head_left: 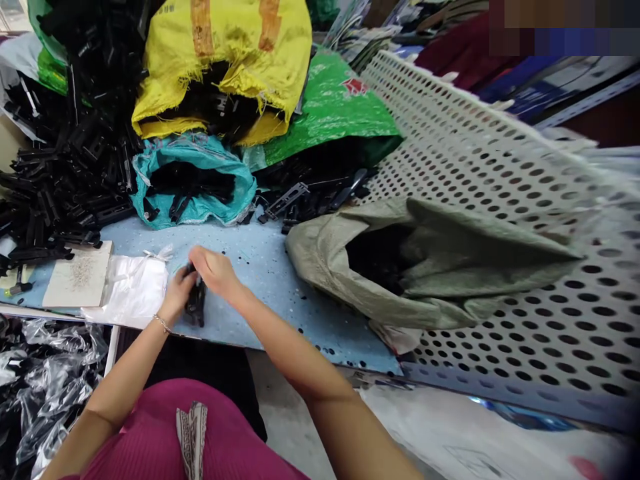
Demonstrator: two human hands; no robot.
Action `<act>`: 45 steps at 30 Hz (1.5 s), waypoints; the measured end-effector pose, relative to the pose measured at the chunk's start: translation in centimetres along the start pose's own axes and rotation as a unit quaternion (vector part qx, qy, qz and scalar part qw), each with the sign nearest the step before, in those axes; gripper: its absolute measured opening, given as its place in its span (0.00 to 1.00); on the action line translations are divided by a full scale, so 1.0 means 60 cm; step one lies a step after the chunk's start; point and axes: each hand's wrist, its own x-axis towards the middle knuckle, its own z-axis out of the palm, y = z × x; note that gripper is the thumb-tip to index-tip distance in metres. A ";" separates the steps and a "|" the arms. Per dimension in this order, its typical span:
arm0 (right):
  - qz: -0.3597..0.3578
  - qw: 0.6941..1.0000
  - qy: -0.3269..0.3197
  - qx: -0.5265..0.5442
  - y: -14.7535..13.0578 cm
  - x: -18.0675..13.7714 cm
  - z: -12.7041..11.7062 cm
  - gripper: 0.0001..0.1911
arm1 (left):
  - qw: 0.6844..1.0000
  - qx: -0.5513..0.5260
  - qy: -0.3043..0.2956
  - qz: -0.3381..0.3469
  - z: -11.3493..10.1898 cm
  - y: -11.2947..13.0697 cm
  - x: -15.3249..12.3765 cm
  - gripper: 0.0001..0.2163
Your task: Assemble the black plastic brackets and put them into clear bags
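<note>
Close together over the blue tabletop point(250, 267), both of my hands are on one black plastic part point(196, 305), whose exact kind I cannot make out. My left hand point(179, 292) wraps its fingers around the part's left side. From above, my right hand point(213, 268) pinches the upper end, its fingertips partly hidden. The part's lower end sticks out below my hands near the table's front edge. Just left of my left hand lies a stack of clear plastic bags point(137, 283).
Black plastic parts point(65, 180) are heaped at left. Behind stand a teal sack point(200, 150), a yellow sack point(240, 40) and a green sack point(345, 113). A grey-green sack point(460, 267) lies right, against a white perforated panel point(500, 167). A pale board point(77, 273) sits left.
</note>
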 end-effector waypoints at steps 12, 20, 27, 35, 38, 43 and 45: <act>0.143 0.979 -0.106 -0.095 0.032 0.243 0.024 0.21 | 0.995 0.053 -0.023 0.078 -0.008 -0.022 0.023 0.14; -0.081 0.994 -0.047 0.057 0.020 -0.046 0.032 0.18 | 0.970 -0.222 -0.041 -0.084 -0.064 0.088 0.048 0.29; 0.079 0.968 0.048 0.233 0.027 0.030 0.002 0.28 | 0.998 -0.047 -0.035 0.032 -0.031 0.088 -0.024 0.21; 0.099 0.934 -0.063 0.336 -0.008 -0.058 0.031 0.29 | 0.997 -0.060 0.023 0.051 -0.050 0.097 -0.003 0.18; 0.173 0.910 -0.084 0.366 -0.017 -0.094 0.062 0.27 | 0.994 0.028 0.047 0.094 -0.047 0.096 -0.004 0.16; 0.186 0.881 -0.143 0.410 -0.009 -0.080 0.063 0.27 | 0.972 0.084 0.145 0.168 -0.048 0.094 -0.007 0.17; 0.081 0.945 -0.118 0.294 -0.008 -0.067 0.041 0.25 | 0.983 0.030 0.131 0.127 -0.058 0.101 0.000 0.20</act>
